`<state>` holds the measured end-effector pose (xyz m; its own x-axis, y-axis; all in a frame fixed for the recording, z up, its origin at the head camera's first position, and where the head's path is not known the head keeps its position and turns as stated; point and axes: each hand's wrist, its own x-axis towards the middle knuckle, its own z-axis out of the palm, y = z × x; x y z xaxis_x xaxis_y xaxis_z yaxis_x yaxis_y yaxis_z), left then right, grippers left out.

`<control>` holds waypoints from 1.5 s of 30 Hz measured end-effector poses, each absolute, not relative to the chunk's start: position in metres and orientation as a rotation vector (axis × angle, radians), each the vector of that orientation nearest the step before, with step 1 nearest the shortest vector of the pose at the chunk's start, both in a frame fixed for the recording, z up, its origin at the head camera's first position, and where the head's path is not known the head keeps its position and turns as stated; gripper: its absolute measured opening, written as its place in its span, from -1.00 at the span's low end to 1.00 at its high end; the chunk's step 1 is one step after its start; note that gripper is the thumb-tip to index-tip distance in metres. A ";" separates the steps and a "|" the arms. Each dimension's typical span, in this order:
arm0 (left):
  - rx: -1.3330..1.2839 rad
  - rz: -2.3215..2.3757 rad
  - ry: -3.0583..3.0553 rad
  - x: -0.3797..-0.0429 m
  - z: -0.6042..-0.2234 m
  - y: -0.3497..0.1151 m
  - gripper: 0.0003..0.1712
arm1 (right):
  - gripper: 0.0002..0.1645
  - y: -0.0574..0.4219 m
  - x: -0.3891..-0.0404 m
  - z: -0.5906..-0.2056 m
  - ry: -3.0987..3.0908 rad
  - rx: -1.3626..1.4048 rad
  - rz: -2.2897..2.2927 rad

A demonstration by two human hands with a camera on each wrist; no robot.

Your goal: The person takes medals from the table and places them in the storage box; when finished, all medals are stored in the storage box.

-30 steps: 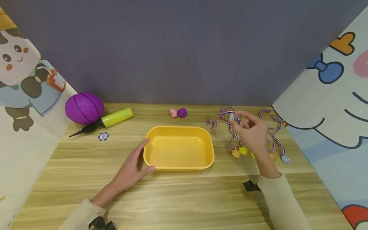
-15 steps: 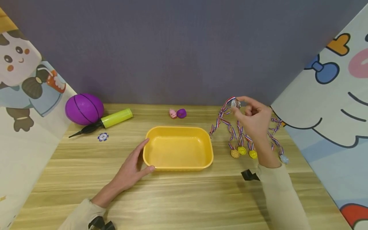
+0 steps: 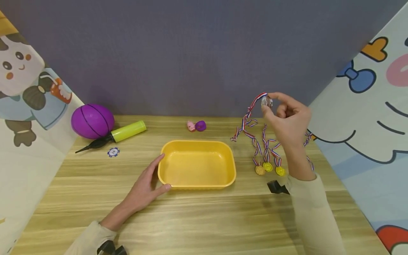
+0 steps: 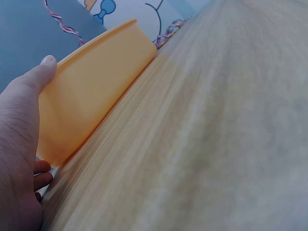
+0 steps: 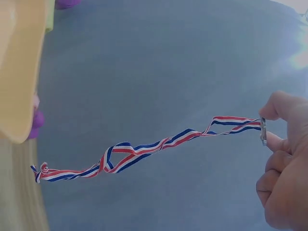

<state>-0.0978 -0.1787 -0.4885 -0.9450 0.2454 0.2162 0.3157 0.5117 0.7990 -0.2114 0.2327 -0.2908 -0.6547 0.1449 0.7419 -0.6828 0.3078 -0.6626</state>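
Observation:
My right hand (image 3: 288, 122) pinches a silver medal (image 3: 267, 102) by its edge between thumb and forefinger, raised above the back of the table. From the medal hangs its twisted red, white and blue ribbon (image 5: 185, 137), sloping down to the left in the head view. At the left end of a yellow plastic tray (image 3: 197, 186), my left hand (image 3: 145, 187) holds the corner, its thumb on the front rim and its fingers along the side. Several gold-coloured medals (image 3: 267, 166) with tangled ribbons lie on the table to the tray's right.
A purple ball (image 3: 92, 121) stands at the back left beside a yellow-green hand pump (image 3: 129, 131). In front of the pump lies a blue and white poker chip (image 3: 113, 152). Two small toys, one pink (image 3: 191, 126), one purple (image 3: 200, 125), sit behind the tray. Walls border the table.
My right hand has risen with the silver medal and shifted slightly right, drawing its ribbon up from the other ribbons. The left hand and the tray have stayed in place.

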 end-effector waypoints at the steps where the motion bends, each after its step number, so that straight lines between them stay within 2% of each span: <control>1: -0.495 -1.441 -2.665 -0.098 -0.488 -0.179 0.22 | -0.70 0.231 -0.211 -0.288 -1.833 0.478 1.432; 11: -0.502 -1.437 -2.664 -0.098 -0.487 -0.179 0.22 | -0.67 0.213 -0.196 -0.274 -1.797 0.507 1.462; 18: -0.490 -1.395 -2.671 -0.097 -0.488 -0.180 0.24 | -0.66 0.192 -0.186 -0.279 -1.796 0.659 1.523; 37: -0.478 -1.462 -2.654 -0.097 -0.489 -0.179 0.29 | -0.65 0.125 -0.179 -0.332 -1.998 0.837 1.595; 45: -0.464 -1.499 -2.654 -0.099 -0.489 -0.178 0.31 | -0.64 0.106 -0.171 -0.358 -2.132 0.824 1.647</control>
